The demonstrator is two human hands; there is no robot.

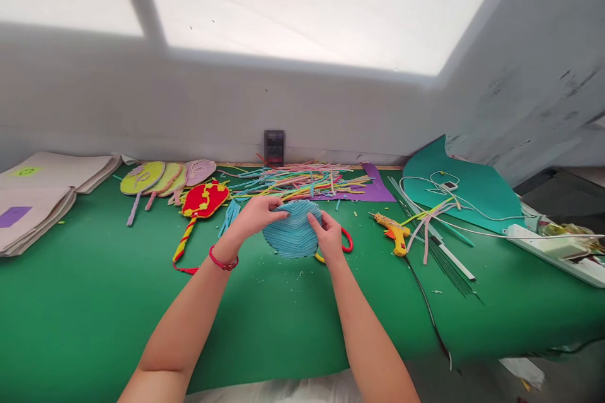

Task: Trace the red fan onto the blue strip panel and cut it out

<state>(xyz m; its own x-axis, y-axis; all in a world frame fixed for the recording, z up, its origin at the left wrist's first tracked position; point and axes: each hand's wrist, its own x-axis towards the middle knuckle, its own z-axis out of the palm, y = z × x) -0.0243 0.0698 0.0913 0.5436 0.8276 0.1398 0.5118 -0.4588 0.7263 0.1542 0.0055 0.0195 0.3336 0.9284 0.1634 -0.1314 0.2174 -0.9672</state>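
Note:
A round blue ribbed disc (292, 233) is held up above the green table. My left hand (258, 217) pinches its upper left edge, thumb on the face of the disc. At its upper right edge, my right hand (327, 233) grips it the same way. Behind the right hand, red and yellow handles (347, 240) partly show. A red fan shape with yellow trim (206, 199) lies left of my left hand. Blue strips (229, 218) lie just behind my left wrist.
Beyond the hands lies a pile of coloured strips (302, 181). Several pastel fans (142, 177) and open books (35, 201) are at left. On the right are a yellow glue gun (393, 233), wires, a teal sheet (463, 189) and a white power strip (558, 255).

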